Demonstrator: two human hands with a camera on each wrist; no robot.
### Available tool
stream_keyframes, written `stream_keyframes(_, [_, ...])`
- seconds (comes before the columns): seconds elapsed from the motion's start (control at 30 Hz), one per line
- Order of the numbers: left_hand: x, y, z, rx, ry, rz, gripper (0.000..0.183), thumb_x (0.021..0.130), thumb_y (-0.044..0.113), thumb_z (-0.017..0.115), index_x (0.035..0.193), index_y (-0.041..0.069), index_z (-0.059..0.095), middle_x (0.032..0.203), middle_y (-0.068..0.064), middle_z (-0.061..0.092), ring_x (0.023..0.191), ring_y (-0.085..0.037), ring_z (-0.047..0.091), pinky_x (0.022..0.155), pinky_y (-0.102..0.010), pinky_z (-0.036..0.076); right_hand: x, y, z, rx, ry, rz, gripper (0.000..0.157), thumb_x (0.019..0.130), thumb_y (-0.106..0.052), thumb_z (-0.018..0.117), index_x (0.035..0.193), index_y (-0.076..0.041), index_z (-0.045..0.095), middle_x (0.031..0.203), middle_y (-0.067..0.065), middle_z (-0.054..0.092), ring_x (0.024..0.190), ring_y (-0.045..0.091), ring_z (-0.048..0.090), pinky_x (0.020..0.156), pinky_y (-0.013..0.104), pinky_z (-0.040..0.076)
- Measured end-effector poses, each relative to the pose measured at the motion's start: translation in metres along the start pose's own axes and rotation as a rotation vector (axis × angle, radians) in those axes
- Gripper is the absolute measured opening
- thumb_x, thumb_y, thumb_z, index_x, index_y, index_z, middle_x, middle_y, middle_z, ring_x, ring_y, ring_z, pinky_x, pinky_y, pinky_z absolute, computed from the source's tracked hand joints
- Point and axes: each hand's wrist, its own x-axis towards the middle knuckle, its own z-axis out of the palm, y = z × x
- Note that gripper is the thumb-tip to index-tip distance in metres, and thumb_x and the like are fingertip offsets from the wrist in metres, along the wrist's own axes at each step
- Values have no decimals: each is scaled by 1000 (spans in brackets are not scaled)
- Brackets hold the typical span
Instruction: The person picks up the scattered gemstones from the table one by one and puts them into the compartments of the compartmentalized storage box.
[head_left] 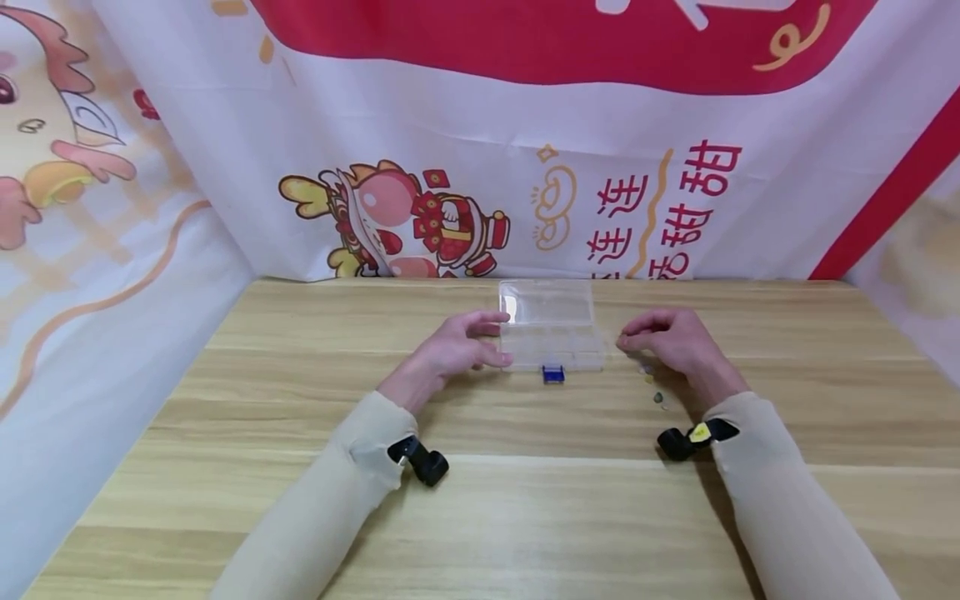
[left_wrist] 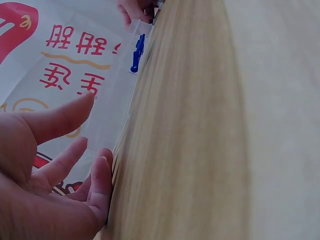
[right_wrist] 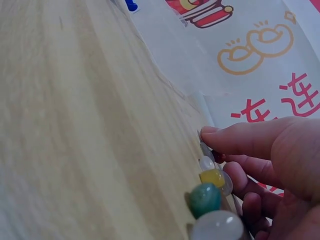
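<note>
Box (head_left: 551, 343), clear plastic, sits near the far edge of the wooden table (head_left: 495, 517), its lid (head_left: 555, 302) turned back and its blue latch (head_left: 553, 375) facing the person. Left hand (head_left: 461, 343) is at the box's left side, thumb and fingers spread apart, not clamped. Right hand (head_left: 671, 337) is just beyond the box's right side, thumb and fingers drawn close together at the far end of a line of small stones. A dark red stone (right_wrist: 219, 157) lies at these fingertips; whether it is pinched or merely touched cannot be told. Nearer the person follow a small white stone (right_wrist: 206, 163), a yellow stone (right_wrist: 212, 177), a green stone (right_wrist: 204, 200) and a whitish stone (right_wrist: 218, 228). Judged best practice: close thumb and forefinger squarely on opposite sides of a single stone, with light pressure, since the smooth, rounded surfaces look liable to slip or roll. The other fingers should stand clear of the neighbouring stones, which could be knocked out of line. The left hand should steady the box without pushing, as so light a case would probably slide.
</note>
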Motion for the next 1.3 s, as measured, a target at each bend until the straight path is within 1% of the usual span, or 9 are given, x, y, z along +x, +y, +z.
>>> stream_keyframes(0.3, [0,1,2,14,15,-15,68,88,2,81,148,26,60,157,-6,53,130,-28,58,93,-33,52,-2,-1,3,-2,3,10,34,98,-30,77,126,-11,73,138,14,66,126,31,50,101,43,39])
stream_keyframes(0.57, [2,1,3,21,19,-24,69,88,1,80,149,25,59,157,-6,53,129,-27,58,91,-32,52,-2,-2,4,-23,-1,21,34,99,-29,75,128,-10,72,139,15,65,124,31,50,94,38,38])
stream_keyframes(0.83, [2,0,2,20,20,-24,68,88,1,80,148,25,60,155,-5,54,131,-27,57,91,-32,52,-3,-6,3,-2,-9,42,38,97,-29,76,130,-11,70,142,14,62,126,30,46,94,38,36])
stream_keyframes(1.1, [-1,0,1,24,22,-16,68,88,1,79,149,25,59,156,-6,53,128,-26,58,90,-31,52,-6,-8,1,51,-40,28,42,96,-32,79,132,-14,70,144,12,63,134,31,45,108,49,33])
stream_keyframes(1.3, [0,0,2,24,17,-15,68,88,0,80,149,25,59,156,-6,54,133,-28,56,94,-33,52,-5,-7,-3,87,-44,28,44,95,-33,80,133,-15,69,142,9,64,134,29,46,111,48,33])
